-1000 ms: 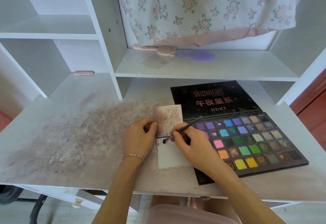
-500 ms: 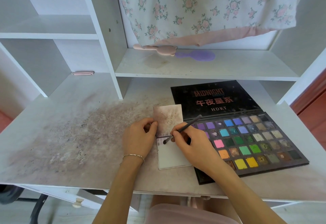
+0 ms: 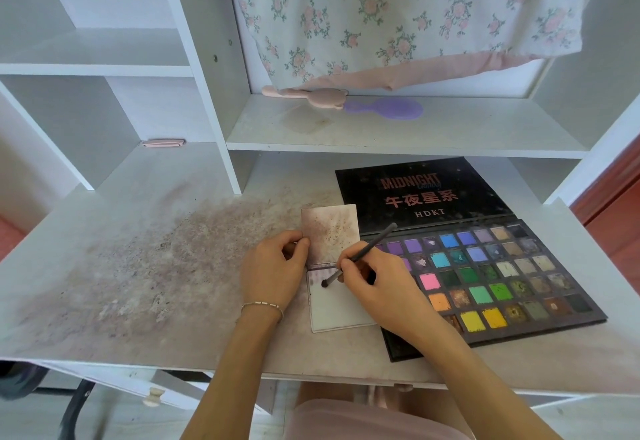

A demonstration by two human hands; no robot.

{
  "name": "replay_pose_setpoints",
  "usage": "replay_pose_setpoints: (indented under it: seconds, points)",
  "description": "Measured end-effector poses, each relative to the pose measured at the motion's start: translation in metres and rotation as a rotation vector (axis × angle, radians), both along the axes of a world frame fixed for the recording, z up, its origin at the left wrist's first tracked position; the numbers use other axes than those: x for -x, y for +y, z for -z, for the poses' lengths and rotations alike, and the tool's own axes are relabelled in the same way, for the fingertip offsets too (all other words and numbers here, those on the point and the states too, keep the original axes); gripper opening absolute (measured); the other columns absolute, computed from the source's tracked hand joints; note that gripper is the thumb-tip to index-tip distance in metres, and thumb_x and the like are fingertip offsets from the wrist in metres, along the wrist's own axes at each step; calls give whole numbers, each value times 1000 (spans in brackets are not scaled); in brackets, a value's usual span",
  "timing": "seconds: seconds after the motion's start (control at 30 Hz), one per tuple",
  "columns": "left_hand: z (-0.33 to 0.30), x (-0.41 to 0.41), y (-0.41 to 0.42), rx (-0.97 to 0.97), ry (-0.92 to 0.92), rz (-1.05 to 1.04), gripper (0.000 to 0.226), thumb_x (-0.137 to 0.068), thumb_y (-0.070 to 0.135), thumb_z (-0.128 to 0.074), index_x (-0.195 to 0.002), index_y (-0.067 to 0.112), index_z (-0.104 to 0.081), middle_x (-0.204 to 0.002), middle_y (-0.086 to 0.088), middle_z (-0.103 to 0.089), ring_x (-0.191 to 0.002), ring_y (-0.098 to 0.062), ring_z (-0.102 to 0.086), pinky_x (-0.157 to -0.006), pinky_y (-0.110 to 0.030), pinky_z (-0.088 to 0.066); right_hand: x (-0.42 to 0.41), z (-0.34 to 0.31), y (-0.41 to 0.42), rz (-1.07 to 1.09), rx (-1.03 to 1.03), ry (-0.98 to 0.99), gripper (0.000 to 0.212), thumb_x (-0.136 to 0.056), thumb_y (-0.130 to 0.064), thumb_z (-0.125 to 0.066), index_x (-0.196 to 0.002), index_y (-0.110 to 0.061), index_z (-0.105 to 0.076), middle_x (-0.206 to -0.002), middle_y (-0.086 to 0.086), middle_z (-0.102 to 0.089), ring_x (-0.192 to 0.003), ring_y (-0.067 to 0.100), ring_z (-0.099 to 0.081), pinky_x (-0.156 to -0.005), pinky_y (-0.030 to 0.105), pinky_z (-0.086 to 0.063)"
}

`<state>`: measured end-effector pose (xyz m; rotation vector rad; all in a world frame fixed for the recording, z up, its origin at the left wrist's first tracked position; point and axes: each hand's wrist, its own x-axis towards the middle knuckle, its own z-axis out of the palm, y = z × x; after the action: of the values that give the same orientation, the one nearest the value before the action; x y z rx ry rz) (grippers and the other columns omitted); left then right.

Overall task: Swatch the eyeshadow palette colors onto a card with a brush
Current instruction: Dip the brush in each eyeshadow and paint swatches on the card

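A person sits at a white surface (image 3: 104,266) that is stained with pinkish-grey powder, seen from above through a head-worn camera. The right hand (image 3: 377,287) pinches a slim dark makeup brush (image 3: 360,254) like a pencil, fingers curled round the handle, with the dark tip pressed onto the upper left part of a white card (image 3: 332,311). Faint purplish strokes already mark the card's top edge; most of the card below is blank, so the swatching looks to be at an early stage. The left hand (image 3: 273,270) lies at the card's left edge, thumb and fingers pinching the edge of a second, powder-smudged card (image 3: 330,231) that lies just beyond the white one, probably to keep both from sliding under the brush. Just to the right, partly under the right wrist, the open eyeshadow palette (image 3: 491,277) lies flat, its rows of purple, blue, green, pink, orange and yellow pans close to the brush hand for easy reloading. Its black lid reads "MIDNIGHT" and "HDKT". On the shelf (image 3: 450,134) behind rest a pink bear-shaped brush (image 3: 311,96) and a purple hairbrush (image 3: 391,109), under a hanging floral cloth (image 3: 398,13).
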<state>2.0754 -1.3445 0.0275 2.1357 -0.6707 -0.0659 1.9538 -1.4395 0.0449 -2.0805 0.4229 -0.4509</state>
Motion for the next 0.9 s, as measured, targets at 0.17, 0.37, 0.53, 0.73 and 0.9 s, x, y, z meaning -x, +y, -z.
replay_pose_setpoints:
  seconds: [0.17, 0.37, 0.53, 0.73, 0.9]
  points:
    - [1, -1, 0, -1, -1, -3, 13, -85, 25, -58, -86, 26, -71, -63, 15, -58, -60, -2, -53, -53, -17, -37, 4, -2, -3, 108, -101, -178, 23, -91, -13, -48, -86, -35, -53, -81, -5, -64, -77, 7, -62, -68, 19, -52]
    - [1, -2, 0, 2, 14, 0, 13, -85, 26, -58, -86, 28, -70, -61, 19, -57, -60, 0, -52, -52, -16, -33, 15, -5, -12, 225, -179, -303, 22, -92, -8, -44, -89, -24, -59, -78, -7, -65, -73, -1, -62, -65, 10, -48]
    - [3, -2, 0, 11, 17, 3, 13, -85, 25, -58, -87, 27, -71, -63, 18, -58, -62, -1, -53, -53, -15, -34, 40, -7, -32, 311, -155, -312, 25, -92, -6, -42, -86, -22, -59, -69, -2, -63, -64, 3, -59, -60, 12, -47]
    - [2, -2, -1, -5, -5, -3, 13, -85, 25, -58, -87, 27, -71, -64, 19, -57, -63, 0, -52, -54, -15, -35, 69, -5, -57, 429, -80, -249, 25, -92, -5, -43, -80, -25, -52, -71, -2, -59, -66, -4, -59, -56, 5, -46]
    - [2, -2, -1, 3, 11, -8, 14, -85, 25, -58, -91, 26, -71, -67, 20, -58, -66, 1, -53, -56, -15, -35, 81, 3, -67, 484, -43, -190, 17, -90, -9, -47, -85, -24, -49, -78, -4, -62, -78, 5, -63, -57, 10, -50]
